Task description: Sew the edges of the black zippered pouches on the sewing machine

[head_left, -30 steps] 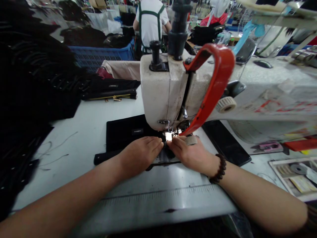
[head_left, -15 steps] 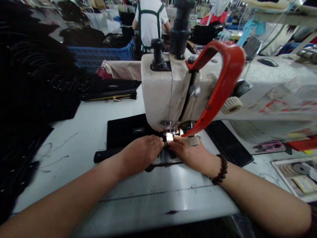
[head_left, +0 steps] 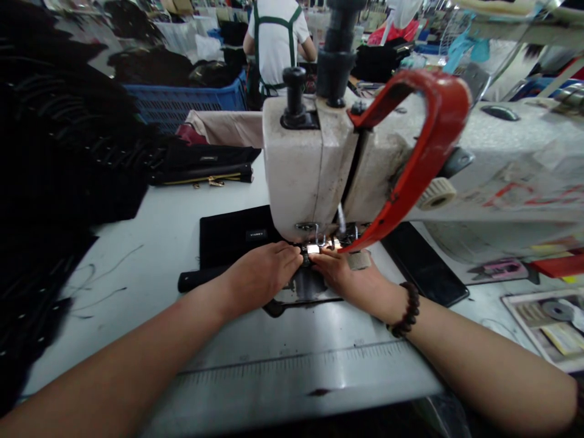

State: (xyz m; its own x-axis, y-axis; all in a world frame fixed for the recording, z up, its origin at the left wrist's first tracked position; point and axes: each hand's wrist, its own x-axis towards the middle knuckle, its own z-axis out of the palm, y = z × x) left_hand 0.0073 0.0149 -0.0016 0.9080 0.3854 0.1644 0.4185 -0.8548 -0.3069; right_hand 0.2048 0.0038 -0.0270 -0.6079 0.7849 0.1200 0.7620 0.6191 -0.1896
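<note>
A black fabric piece (head_left: 223,240) with a small label and a rolled near edge lies under the head of a sewing machine (head_left: 294,170). My left hand (head_left: 260,277) rests on its near part, fingers together and fingertips pinching the edge left of the lit presser foot (head_left: 313,249). My right hand (head_left: 353,280), with a beaded bracelet on the wrist and a beige band around a finger, has its fingertips on the edge just right of the foot. The machine head and my hands hide part of the fabric. Below the fingertips shows the metal needle plate (head_left: 305,287).
A red curved guard (head_left: 429,146) arches over the right hand. A black phone-like slab (head_left: 429,267) and a parts tray (head_left: 552,322) lie right. Dark goods (head_left: 55,152) are heaped left, with a zippered black pouch (head_left: 205,173) behind. A person (head_left: 276,42) sits beyond.
The black fabric has slid slightly away from me and to the right under the machine, my left hand shifting a little with it. A shiny lever on the machine head now sits lower.
</note>
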